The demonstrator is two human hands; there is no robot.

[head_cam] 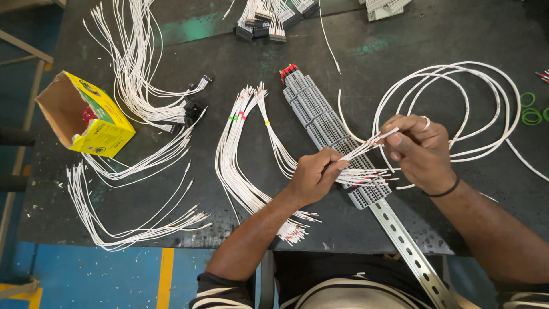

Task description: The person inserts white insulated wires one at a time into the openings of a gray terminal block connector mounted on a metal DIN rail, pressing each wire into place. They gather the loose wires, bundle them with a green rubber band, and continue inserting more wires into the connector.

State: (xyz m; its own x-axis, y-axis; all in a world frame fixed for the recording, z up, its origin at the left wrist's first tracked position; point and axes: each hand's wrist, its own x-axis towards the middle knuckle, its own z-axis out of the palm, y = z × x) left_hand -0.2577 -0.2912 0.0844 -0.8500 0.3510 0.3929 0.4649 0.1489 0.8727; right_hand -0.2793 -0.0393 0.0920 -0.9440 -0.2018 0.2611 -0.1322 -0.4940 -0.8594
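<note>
connector blocks (269, 23) cut by top edge | rail (417, 257) end offscreen

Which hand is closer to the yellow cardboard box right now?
Left. The left hand is over the grey terminal strip, well right of the yellow box; the right hand is farther right still.

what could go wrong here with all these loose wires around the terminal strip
1. Both the left hand and the right hand pinch several thin white wires at once; one might slip out or get mixed with its neighbours.
2. The metal rail juts past the table edge toward the person, so a bump could shift the grey terminal blocks.
3. The right forearm lies over the coiled white cable, which could snag and drag.
</note>
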